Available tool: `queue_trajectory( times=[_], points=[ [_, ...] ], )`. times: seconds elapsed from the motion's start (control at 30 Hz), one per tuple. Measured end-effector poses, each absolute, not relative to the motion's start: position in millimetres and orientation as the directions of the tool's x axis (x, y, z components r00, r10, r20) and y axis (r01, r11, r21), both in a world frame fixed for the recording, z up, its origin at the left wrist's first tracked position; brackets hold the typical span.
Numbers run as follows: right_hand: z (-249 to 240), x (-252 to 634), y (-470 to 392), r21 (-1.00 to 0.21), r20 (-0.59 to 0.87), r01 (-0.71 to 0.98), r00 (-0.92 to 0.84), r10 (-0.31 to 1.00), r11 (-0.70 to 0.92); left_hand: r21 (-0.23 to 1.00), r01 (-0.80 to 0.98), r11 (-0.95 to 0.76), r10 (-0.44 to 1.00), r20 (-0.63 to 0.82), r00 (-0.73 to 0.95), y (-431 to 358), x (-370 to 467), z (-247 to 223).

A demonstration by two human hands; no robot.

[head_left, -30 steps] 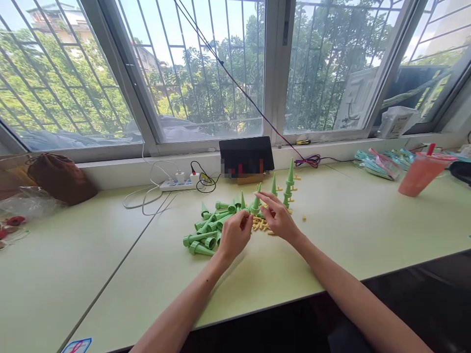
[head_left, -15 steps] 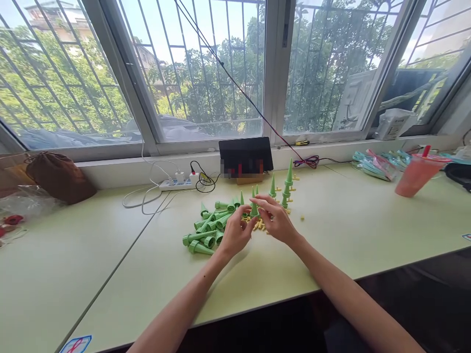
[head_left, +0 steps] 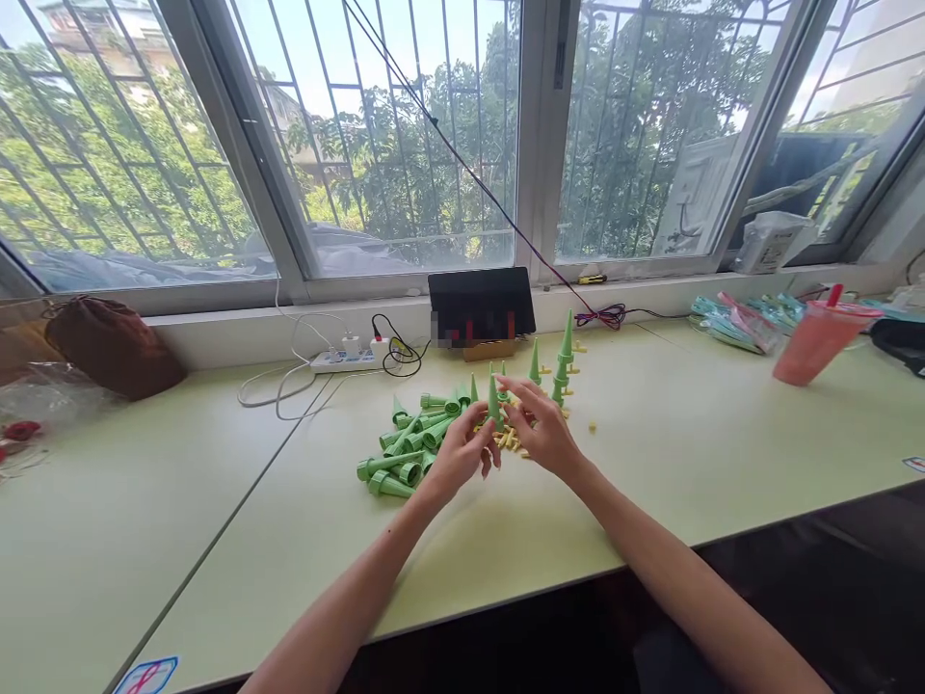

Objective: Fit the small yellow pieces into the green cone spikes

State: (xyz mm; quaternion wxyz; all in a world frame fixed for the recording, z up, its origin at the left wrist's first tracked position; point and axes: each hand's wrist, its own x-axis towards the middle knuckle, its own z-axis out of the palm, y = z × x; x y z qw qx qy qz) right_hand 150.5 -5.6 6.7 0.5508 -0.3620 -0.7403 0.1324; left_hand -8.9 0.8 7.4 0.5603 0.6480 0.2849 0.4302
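Note:
In the head view a green plastic plant-watering spike (head_left: pixel 493 400) stands point up between my hands. My left hand (head_left: pixel 461 455) grips it low, with thumb and fingers closed around its base. My right hand (head_left: pixel 541 426) is just to its right, fingers apart and a little bent; the index fingertip is close to the spike, and I cannot tell if it touches. A heap of loose green spikes (head_left: pixel 411 443) lies left of my left hand. Small yellow valve pieces (head_left: pixel 512 441) lie on the table under and between my hands, partly hidden by them.
Behind my right hand stand a stack of green spikes with yellow valves (head_left: pixel 564 361) and a single spike (head_left: pixel 534 363). A dark tablet (head_left: pixel 481 304) leans at the windowsill near a power strip (head_left: pixel 351 360). A red cup (head_left: pixel 824 342) stands right; a brown pouch (head_left: pixel 112 347) sits left.
The spike has shifted slightly left and tilted less into my right hand. My right fingers have come away from around it, while my left hand keeps hold at its base.

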Motion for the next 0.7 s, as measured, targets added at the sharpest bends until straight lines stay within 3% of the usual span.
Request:
queue_trajectory(
  times=[0.17,0.33,0.7],
  points=[
    [6.3,151.8,-3.7,-0.628,0.7,0.46,-0.019,0.714,0.628,0.962,-0.261,-0.077,0.862,0.196,0.468,3.8,-13.1,9.1],
    [6.2,151.7,-2.5,-0.628,0.688,0.487,-0.017,0.726,0.607,0.929,-0.364,0.066,0.857,0.134,0.498,5.5,-14.3,10.0],
    [5.9,151.0,-3.4,-0.756,0.593,0.367,0.033,0.804,0.543,0.906,-0.381,0.183,0.812,0.079,0.578,4.5,-16.2,11.7]
  ],
)
